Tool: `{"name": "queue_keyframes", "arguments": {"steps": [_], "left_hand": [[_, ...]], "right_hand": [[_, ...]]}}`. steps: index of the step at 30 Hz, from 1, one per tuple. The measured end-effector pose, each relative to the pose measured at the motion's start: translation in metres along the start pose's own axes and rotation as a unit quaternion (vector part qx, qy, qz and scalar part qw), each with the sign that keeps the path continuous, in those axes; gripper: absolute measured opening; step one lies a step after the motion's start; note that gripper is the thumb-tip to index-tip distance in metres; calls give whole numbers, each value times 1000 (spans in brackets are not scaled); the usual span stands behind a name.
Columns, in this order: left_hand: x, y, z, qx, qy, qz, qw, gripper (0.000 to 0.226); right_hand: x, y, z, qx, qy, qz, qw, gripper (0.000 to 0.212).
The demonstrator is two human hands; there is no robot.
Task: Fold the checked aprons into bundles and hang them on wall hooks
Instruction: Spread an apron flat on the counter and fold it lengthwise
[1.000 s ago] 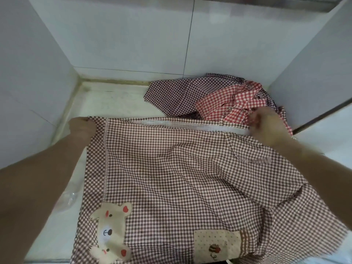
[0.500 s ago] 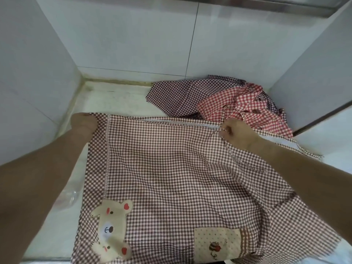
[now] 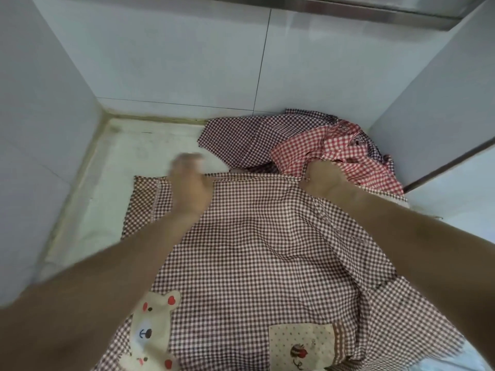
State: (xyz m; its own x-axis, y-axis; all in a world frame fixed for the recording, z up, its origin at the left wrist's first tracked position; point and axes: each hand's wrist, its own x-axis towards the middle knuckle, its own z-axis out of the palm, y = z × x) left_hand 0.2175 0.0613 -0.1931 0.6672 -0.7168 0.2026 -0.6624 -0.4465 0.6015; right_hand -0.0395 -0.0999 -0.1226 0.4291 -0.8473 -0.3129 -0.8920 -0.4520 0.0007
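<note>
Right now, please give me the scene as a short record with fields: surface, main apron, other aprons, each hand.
surface: white counter in a tiled corner
main apron: brown checked apron, spread flat, bear patch at near left, dotted pocket at near right
other aprons: red checked apron crumpled on a dark checked apron, back right corner
left hand: on the far edge, blurred, grip unclear
right hand: on the far edge, fingers hidden

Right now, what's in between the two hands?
In the head view, only the far edge of the brown checked apron runs between the left hand and the right hand; nothing else lies there.
</note>
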Motion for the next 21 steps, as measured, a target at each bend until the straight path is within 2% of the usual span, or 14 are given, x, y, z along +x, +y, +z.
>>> {"name": "queue_keyframes", "arguments": {"steps": [1,3,5,7,11,14,16,17,19,20,21], "left_hand": [[-32,62,-6,-55,-45,82,994,37],[-71,104,20,-78,-246,143,956,39],[-90,115,49,-9,-393,118,912,65],[-95,113,62,53,-475,69,875,88],[-91,86,78,147,-533,42,832,115],[-93,78,80,196,-528,48,825,122],[-93,78,81,197,-528,43,825,124],[-93,79,82,195,-528,41,826,124],[-92,81,80,199,-530,36,824,125],[-92,80,80,200,-528,35,825,124],[-93,79,80,200,-524,35,827,124]], "right_hand": [[1,-1,2,3,0,1,1000,26],[1,-2,4,1,2,-9,1000,28],[0,0,5,-2,1,-20,1000,30],[-3,2,6,7,-13,-26,1000,36],[-5,13,1,26,-69,-75,994,42],[1,15,-25,-34,-143,-75,986,26],[8,19,-46,-23,-166,-47,985,19],[12,22,-58,12,-160,-24,987,18],[28,32,-78,163,-76,54,982,21],[37,38,-87,259,-9,97,961,23],[44,43,-94,375,51,140,915,29]]}}
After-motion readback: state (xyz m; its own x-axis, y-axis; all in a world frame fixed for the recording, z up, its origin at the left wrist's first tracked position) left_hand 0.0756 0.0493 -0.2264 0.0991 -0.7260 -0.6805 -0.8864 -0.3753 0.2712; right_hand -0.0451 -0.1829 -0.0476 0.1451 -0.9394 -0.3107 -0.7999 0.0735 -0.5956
